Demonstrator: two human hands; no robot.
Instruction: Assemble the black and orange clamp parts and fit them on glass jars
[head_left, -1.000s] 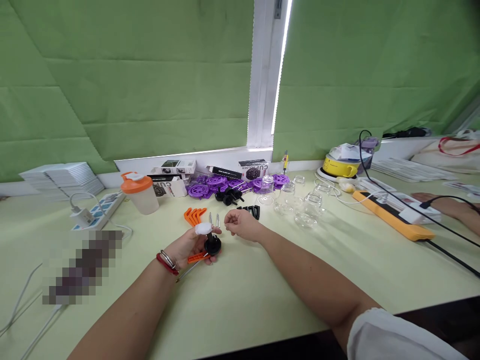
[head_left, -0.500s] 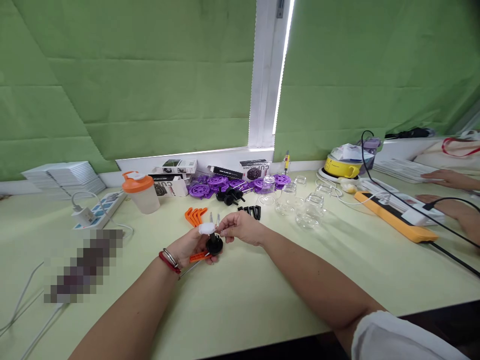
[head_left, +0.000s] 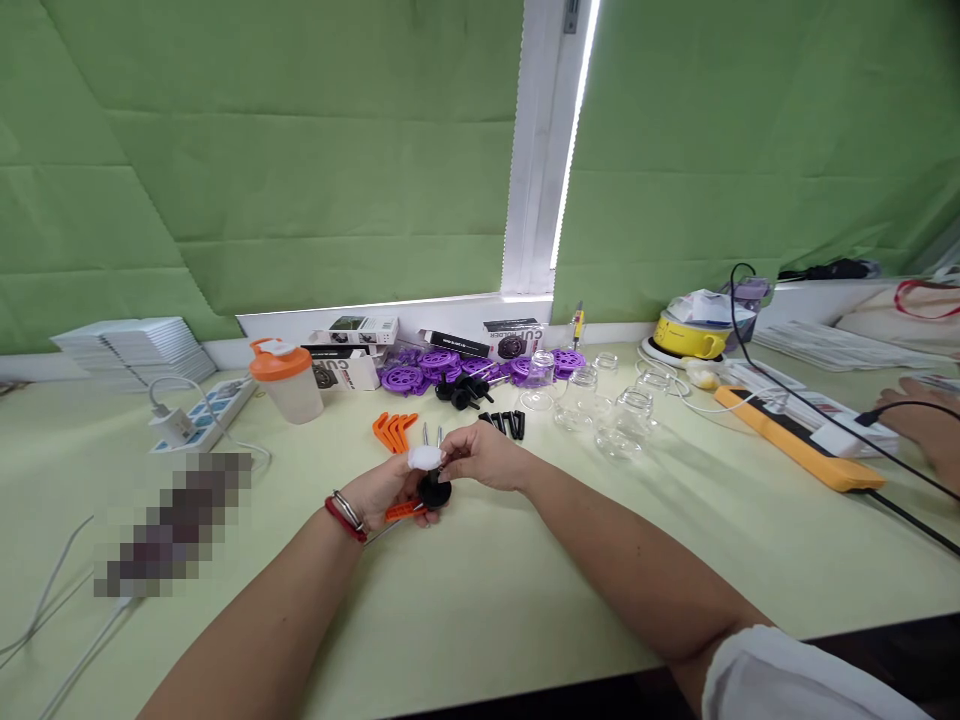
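Work seems midway: centre frame, the left hand (head_left: 381, 490) grips a black part (head_left: 436, 492), the right hand (head_left: 484, 456) meets it, hold unclear, with orange pieces (head_left: 392, 432) loose above.

A white box (head_left: 517, 345) apparently reads "CUP HOLDER".

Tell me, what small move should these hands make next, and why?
Probably the left hand should steady the round black plastic-looking part while the right hand makes a fine adjustment: the left hand grips it, and the right hand's fingers are right at it, beside the white rounded piece. Whether they pinch something small is hidden.
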